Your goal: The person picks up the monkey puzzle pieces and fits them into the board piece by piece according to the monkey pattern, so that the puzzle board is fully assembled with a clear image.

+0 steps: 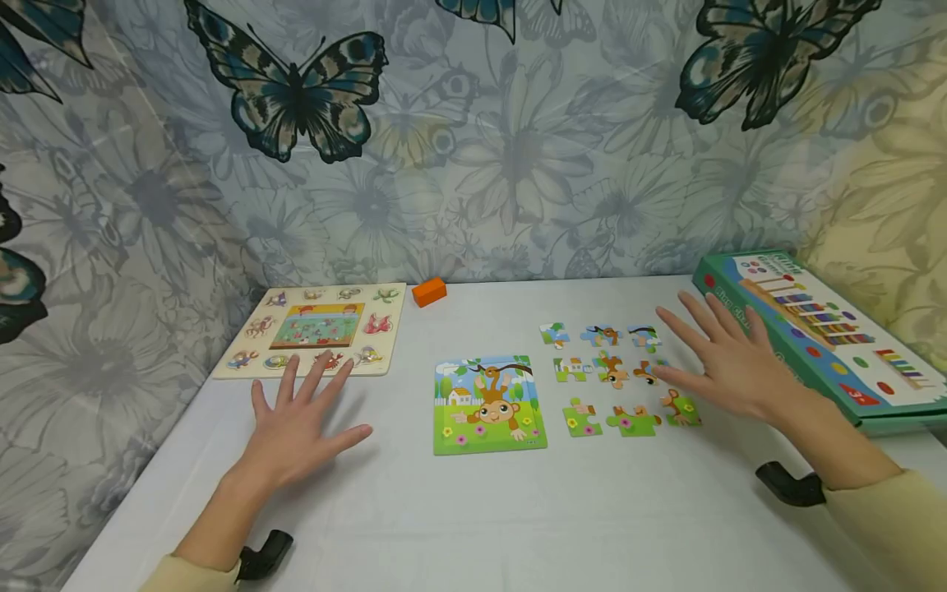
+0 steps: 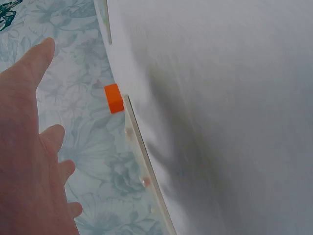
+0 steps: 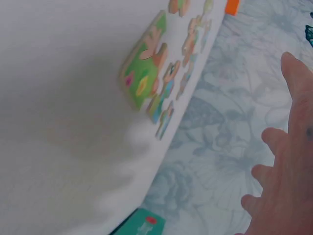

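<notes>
My left hand (image 1: 296, 432) hovers above the table with fingers spread, holding nothing, just in front of a cream picture board (image 1: 244, 344) printed with small animals. Over on the right, my right hand (image 1: 728, 362) is also raised with its fingers spread and nothing in it. Beside its fingertips lie several loose jigsaw pieces (image 1: 635, 422) in rough rows, showing parts of a monkey picture. Left of them, a square monkey picture board (image 1: 490, 405) lies flat. The left wrist view shows the left hand (image 2: 24, 127) apart from the board's edge; the right wrist view shows the right hand (image 3: 288, 161) above the pieces.
A small orange block (image 1: 429, 292) sits at the table's back edge. A green toy box (image 1: 806, 337) lies at the far right, close to the right hand and forearm. White cloth covers the table (image 1: 473, 518), and patterned fabric (image 1: 518, 164) hangs behind it.
</notes>
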{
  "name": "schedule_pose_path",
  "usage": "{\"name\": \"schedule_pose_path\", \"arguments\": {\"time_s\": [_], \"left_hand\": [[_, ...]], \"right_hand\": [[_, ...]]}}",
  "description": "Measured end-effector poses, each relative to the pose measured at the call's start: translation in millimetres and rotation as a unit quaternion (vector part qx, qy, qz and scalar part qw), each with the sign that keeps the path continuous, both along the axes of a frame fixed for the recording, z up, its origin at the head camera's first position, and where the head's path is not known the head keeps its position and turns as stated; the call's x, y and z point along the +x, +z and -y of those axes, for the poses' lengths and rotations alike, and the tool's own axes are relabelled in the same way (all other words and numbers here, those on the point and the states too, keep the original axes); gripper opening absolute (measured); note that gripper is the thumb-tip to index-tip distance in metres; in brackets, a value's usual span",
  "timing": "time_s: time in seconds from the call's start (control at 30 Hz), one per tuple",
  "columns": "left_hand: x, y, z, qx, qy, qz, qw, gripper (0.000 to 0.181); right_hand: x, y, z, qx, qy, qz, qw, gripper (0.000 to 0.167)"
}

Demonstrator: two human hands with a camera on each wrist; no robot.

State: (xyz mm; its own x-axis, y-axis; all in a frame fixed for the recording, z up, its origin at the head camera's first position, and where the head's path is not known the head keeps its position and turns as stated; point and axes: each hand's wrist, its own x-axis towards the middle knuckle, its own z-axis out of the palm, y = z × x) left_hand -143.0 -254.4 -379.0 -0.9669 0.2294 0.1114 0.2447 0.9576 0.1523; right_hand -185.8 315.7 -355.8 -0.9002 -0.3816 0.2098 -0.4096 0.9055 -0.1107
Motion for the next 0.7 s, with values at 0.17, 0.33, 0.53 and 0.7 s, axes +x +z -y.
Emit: {"name": "schedule_pose_path", "arguments": {"time_s": [0.17, 0.33, 0.53, 0.7], "left_hand": [[-6.0, -2.4, -9.7, 0.008, -0.007, -0.002, 0.9999, 0.099], [-13.1, -3.8, -20.8, 0.01, -0.009, 0.0, 0.9999, 0.1], [-24.6, -5.0, -37.1, 0.021, -0.018, -0.002, 0.9996, 0.098], [-34.2, -5.9, -50.2, 0.04, -0.027, 0.012, 0.9987, 0.097]], "right_hand": [[-11.4, 2.8, 13, -0.006, 0.004, 0.009, 0.9999, 0.086], [-23.8, 4.5, 25, -0.006, 0.006, 0.022, 0.9997, 0.086], [-38.7, 6.4, 43, 0.001, 0.011, 0.042, 0.9991, 0.087], [-50.8, 8.1, 59, 0.001, 0.018, 0.059, 0.9981, 0.086]]}}
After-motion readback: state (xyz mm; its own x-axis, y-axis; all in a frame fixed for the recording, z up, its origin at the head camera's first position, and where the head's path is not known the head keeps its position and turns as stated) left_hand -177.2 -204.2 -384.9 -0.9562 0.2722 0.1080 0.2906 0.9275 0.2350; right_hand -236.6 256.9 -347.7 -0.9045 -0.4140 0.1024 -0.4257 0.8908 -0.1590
